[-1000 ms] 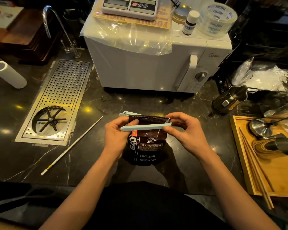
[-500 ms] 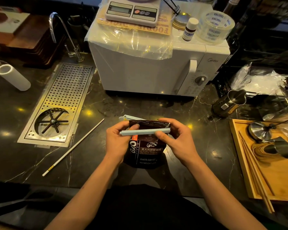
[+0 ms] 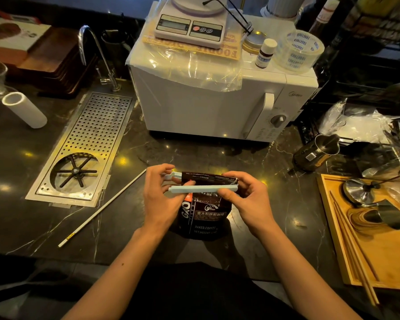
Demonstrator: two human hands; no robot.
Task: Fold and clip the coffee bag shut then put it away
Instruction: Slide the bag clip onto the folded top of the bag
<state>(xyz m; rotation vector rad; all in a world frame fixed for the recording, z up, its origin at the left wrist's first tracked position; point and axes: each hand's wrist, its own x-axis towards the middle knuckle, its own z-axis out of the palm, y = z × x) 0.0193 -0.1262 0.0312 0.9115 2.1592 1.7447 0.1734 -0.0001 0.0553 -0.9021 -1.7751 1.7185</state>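
dark marble worktop (image 3: 21, 204), cluttered at the edges. white microwave (image 3: 217, 107) stands at the back centre, carrying a kitchen scale (image 3: 189, 26), a roll of clear tape (image 3: 298, 50) and a small bottle (image 3: 265, 53). perforated steel drain tray (image 3: 95, 139) set into the worktop on the left, with a tap (image 3: 95, 54) behind it. wooden tray (image 3: 374, 257) at the right edge, holding metal tools and chopsticks. a white tube (image 3: 24, 109) lies far left; a thin white stick (image 3: 102, 210) lies diagonally between the drain tray and the bag.

coffee bag (image 3: 203, 215) — dark brown, printed label facing the camera — stands upright on the worktop near the front edge, centre, its top folded over. a pale blue clip (image 3: 202, 188) runs across the folded top; its front bar lies along the fold, the rear bar shows at the left end, slightly apart from it, so the clip does not look fully closed.

left hand (image 3: 159, 199) grips the clip's left end, thumb and fingers curled around it. right hand (image 3: 249, 199) pinches the clip's right end together with the bag's top corner, thumb in front, fingers behind.
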